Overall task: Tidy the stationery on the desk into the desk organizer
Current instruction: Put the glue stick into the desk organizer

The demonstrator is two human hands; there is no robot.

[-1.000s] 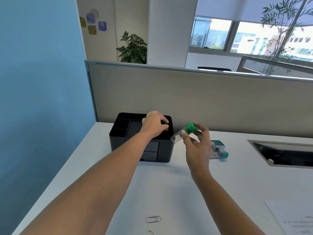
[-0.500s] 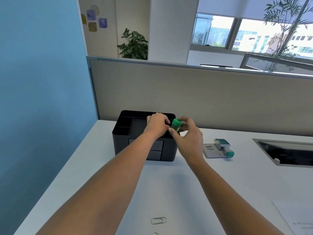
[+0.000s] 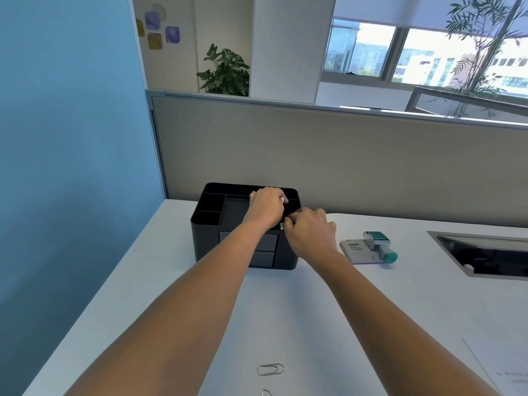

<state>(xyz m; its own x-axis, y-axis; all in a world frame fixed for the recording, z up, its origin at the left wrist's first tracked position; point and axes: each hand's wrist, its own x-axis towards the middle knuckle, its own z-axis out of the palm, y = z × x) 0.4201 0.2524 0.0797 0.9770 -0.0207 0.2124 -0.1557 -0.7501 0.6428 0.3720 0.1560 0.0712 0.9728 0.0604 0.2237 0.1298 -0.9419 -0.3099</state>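
Two hands are being held close together at the right end of a black desk organizer (image 3: 210,247), which is standing on the white desk (image 3: 288,315) close to the grey partition (image 3: 343,167). The left hand (image 3: 267,208) is being rested on top of the organizer, its fingers curled down over the rear right compartments; whether anything is being gripped under them cannot be told. The right hand (image 3: 310,232) is being held just beside it at the organizer's front right corner, with its fingers curled inward. A small green thing (image 3: 281,226) is seemingly being pinched by it (only a sliver is showing between the two hands), right at the organizer's rim; whether it is already inside a compartment cannot be told.

To the right, well apart from the organizer, a teal and grey tool (image 3: 377,240) is lying partly on a small white box (image 3: 353,250). Two paper clips are lying on the near part of the desk, one (image 3: 271,369) whole and the other (image 3: 267,392) being cut off by the bottom edge. A sheet of paper (image 3: 503,367) is lying at the near right, and a dark recess (image 3: 485,252) is set into the desk at the far right.
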